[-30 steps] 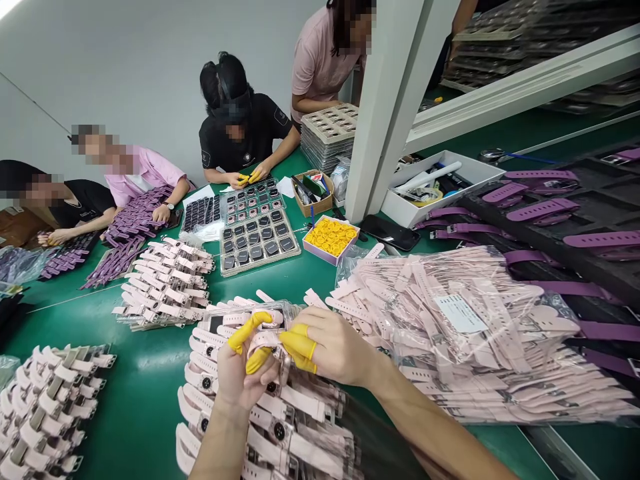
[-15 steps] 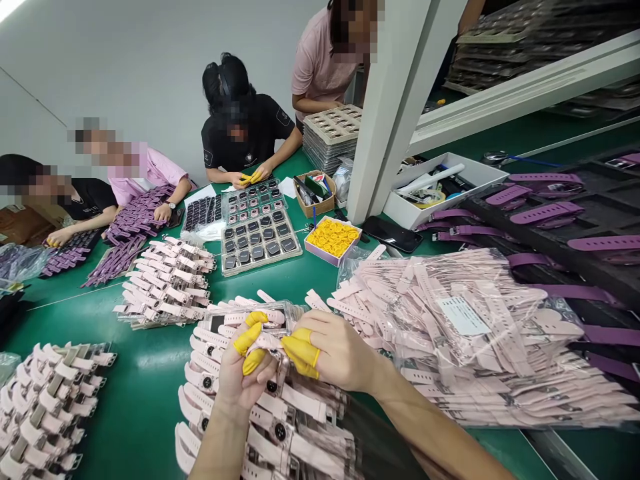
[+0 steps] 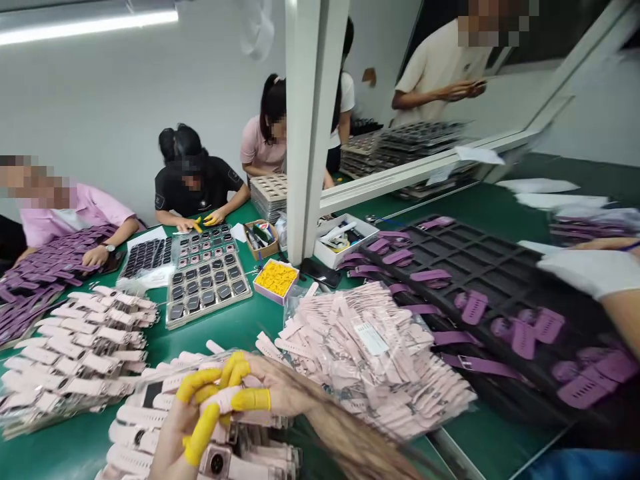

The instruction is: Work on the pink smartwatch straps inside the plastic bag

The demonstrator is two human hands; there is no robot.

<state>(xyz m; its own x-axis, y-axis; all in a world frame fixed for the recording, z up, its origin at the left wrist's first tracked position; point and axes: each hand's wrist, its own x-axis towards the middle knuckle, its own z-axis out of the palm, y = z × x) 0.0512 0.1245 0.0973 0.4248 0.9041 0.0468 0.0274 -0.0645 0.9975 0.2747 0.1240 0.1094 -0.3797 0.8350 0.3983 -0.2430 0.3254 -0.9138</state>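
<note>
Yellow finger cots cover several fingertips on both hands. A pale pink watch strap is pinched between my left hand and my right hand, both closed around it. Fingers hide most of the strap, and any watch case on it. Right under the hands lies a stack of trays with pink-strapped watches. One square watch shows its round dark back below my left hand. To the right, a clear bag of pink straps rests on the green table.
A box of yellow finger cots stands ahead, near a tray of dark watch faces. A white post rises beyond. Black trays with purple straps fill the right, where a co-worker's white-gloved hand reaches in. Other people sit across.
The view has swung right and up, so things sit lower and further left. A gloved co-worker's hand has come into view at right. Both hands stay on the pink strap, fingers shifted closer together.
</note>
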